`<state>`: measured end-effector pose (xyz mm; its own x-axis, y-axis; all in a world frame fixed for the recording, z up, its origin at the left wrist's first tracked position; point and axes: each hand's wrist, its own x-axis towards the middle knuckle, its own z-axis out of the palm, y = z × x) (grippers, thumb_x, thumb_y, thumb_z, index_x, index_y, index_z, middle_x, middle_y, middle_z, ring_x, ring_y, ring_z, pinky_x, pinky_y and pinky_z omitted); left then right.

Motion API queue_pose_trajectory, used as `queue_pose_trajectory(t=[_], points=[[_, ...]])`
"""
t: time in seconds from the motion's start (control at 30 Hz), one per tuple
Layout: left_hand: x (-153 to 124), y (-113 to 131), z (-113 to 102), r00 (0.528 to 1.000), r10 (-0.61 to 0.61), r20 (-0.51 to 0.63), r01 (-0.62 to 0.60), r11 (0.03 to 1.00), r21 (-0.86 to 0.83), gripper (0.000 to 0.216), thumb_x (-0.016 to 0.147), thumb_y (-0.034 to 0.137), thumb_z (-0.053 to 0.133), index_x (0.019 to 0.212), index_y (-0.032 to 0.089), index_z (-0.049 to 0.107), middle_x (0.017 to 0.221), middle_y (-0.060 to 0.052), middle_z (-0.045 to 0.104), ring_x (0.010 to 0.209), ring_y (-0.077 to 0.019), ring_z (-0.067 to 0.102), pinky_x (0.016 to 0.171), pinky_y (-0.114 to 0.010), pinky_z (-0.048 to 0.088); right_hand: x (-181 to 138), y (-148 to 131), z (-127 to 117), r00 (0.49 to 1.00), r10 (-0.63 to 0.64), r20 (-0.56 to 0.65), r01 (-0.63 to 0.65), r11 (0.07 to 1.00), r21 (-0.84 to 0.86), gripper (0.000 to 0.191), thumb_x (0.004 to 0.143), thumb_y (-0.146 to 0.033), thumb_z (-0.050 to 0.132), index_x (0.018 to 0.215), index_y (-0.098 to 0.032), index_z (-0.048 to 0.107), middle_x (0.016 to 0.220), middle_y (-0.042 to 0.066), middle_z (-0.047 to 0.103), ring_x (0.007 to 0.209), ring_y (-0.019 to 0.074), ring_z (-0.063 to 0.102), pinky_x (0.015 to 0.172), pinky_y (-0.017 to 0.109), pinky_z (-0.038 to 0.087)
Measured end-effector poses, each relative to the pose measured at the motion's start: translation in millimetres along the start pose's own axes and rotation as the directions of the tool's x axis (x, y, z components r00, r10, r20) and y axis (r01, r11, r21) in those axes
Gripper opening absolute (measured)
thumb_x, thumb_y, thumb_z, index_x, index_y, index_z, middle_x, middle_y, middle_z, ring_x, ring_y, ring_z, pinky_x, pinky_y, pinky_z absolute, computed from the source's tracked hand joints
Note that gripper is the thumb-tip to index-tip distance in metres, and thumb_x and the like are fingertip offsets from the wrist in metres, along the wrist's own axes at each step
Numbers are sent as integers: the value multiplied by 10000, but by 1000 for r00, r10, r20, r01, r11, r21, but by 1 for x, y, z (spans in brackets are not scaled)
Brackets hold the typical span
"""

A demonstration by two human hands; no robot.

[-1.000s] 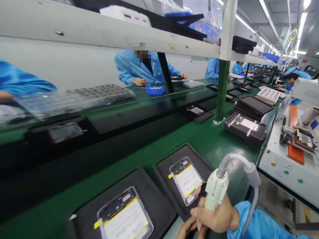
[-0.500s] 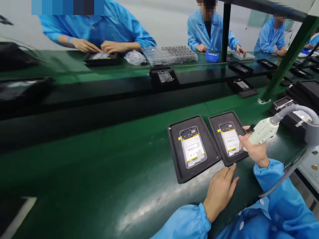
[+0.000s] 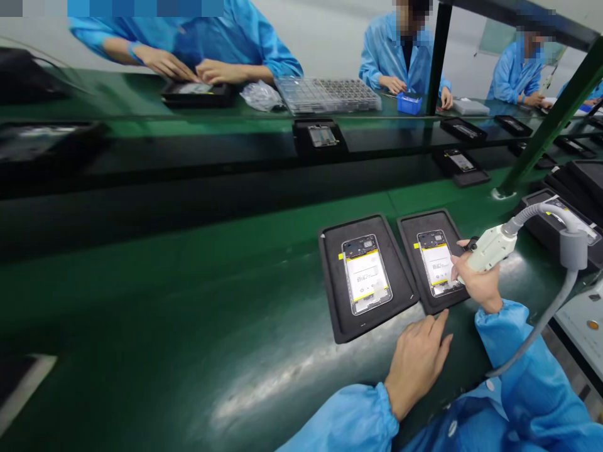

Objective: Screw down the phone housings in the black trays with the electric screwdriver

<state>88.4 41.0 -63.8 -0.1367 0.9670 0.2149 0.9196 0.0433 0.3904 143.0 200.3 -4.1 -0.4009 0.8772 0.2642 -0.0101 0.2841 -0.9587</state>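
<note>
My right hand (image 3: 477, 282) grips a cream electric screwdriver (image 3: 490, 246) with a grey hose (image 3: 560, 245). Its tip rests on the lower right edge of an open phone (image 3: 436, 262) with a white battery, lying in a black tray (image 3: 414, 285). A second open phone (image 3: 366, 274) lies in the black tray (image 3: 336, 301) just to the left. My left hand (image 3: 417, 361) lies flat on the green belt (image 3: 188, 314), fingers apart, just below the gap between the two trays, holding nothing.
Across the belt, people in blue coats work at a far bench with a clear parts tray (image 3: 327, 94) and a blue bin (image 3: 409, 102). More black trays with phones (image 3: 320, 135) ride the dark middle conveyor. A green post (image 3: 541, 138) and stacked trays (image 3: 579, 176) stand at right.
The view swung down and left from the overhead shelf to the belt. My left hand came to rest flat on the belt; the screwdriver stays on the right phone.
</note>
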Motion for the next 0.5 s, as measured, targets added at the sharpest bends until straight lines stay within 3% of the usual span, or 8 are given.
queue_pose_trajectory(t=[0.2,0.5], points=[[0,0,1,1000,-3,-2,3,1000,-7,371,920,280,524,1269,159,498,925,-53,663,796,-221,653,710,-352,551,-1,3,0,1000,-2,12,3,999,-41,220,731,-370,664,737,-183,548,484,-21,572,446,151,548,560,303,512],[0,0,0,1000,-10,-17,10,999,-52,375,924,267,511,1282,158,487,923,-58,669,797,-223,654,713,-357,550,-11,9,-5,986,-13,167,45,981,-186,223,764,-418,611,841,-228,521,505,-24,550,486,200,562,675,400,535]])
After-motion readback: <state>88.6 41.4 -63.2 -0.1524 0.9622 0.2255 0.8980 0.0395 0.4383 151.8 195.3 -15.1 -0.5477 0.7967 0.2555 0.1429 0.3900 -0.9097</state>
